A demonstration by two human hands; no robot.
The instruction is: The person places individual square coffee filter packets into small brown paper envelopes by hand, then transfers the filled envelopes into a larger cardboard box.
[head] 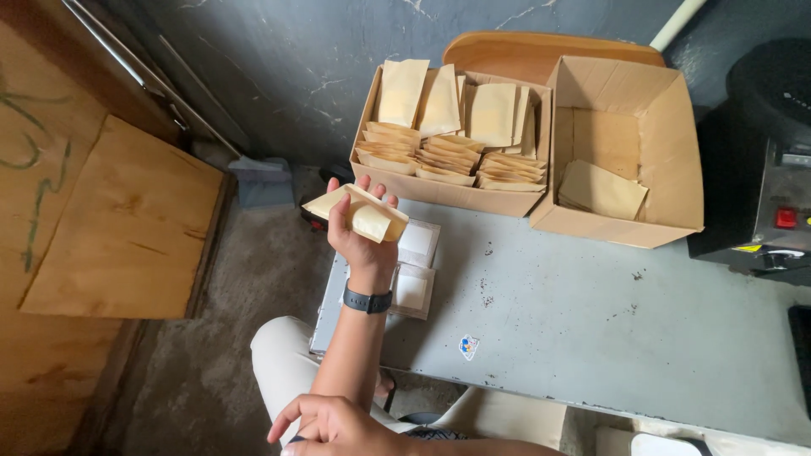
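Note:
My left hand (361, 241), with a dark watch on its wrist, is raised palm-up over the table's left end. It holds a few tan paper pouches (359, 211) fanned out. Just beyond it stands an open cardboard box (448, 192) packed with several more tan pouches (452, 139). My right hand (331, 429) hangs low over my lap at the bottom edge, fingers loosely apart, with nothing seen in it. Two flat pouches with white panels (416, 268) lie on the table beside my left wrist.
The grey metal table (574, 312) carries a second cardboard box (672, 160) holding a few tan pouches (601, 190). A black machine with a red switch (773, 186) stands at the right. Wooden boards (127, 228) lean at the left over a concrete floor.

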